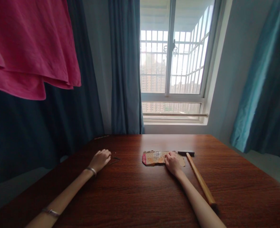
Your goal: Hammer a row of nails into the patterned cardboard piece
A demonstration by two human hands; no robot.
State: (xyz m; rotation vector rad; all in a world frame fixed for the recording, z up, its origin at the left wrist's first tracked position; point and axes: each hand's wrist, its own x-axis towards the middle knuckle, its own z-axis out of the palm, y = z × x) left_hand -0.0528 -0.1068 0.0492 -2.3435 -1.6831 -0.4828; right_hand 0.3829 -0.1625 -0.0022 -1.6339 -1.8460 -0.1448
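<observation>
On the left of the table, my left hand point(102, 160) rests with its fingers curled in; whatever may be under them is hidden. Just right of it lie some thin dark nails point(116, 158). My right hand point(173, 162) lies on the right part of a ragged, flat piece of cardboard point(151, 161), its fingers bent and pressed down on it. The cardboard is tan with many small dark dots and a pink left end. Several nails point(156, 154) show in a row at its upper middle. To the right, a hammer point(200, 177) with a wooden handle lies beside my right forearm.
The brown wooden table point(135, 196) reaches to the wall below a barred window point(154, 69). Blue curtains point(125, 69) hang at both sides. A pink cloth point(32, 47) hangs at the upper left, above the table's left side.
</observation>
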